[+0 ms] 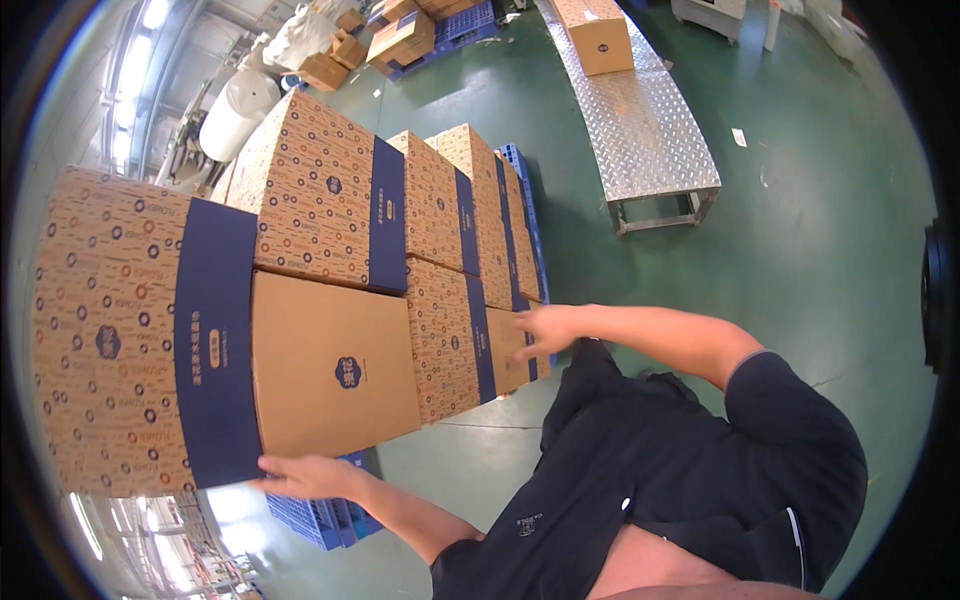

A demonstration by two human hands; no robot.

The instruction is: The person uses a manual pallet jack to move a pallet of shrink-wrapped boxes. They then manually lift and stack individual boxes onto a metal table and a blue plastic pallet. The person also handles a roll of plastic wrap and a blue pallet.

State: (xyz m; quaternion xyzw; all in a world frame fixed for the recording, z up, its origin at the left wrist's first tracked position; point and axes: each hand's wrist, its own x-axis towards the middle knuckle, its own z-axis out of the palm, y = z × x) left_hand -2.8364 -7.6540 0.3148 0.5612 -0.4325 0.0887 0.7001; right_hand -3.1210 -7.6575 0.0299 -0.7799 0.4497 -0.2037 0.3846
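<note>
My left hand (305, 477) is at the lower edge of a plain brown carton (330, 365), where it meets a large patterned carton (110, 340) with a dark blue band. Its fingers are stretched out and touch the cartons there; their tips are partly hard to make out. Farther right, my right hand (548, 330) has its fingers spread by a smaller plain carton face (508, 350) at the stack's right end. Whether those fingertips touch the cardboard, I cannot tell. Beside it stands a patterned carton (440, 340) with a blue band.
More banded cartons (320, 190) are stacked behind, with a blue pallet (528, 200) along their far right side. Another blue pallet (310, 520) lies below left. A metal tread-plate bench (650, 130) bears a carton (600, 45). A white roll (238, 115) stands at the back left.
</note>
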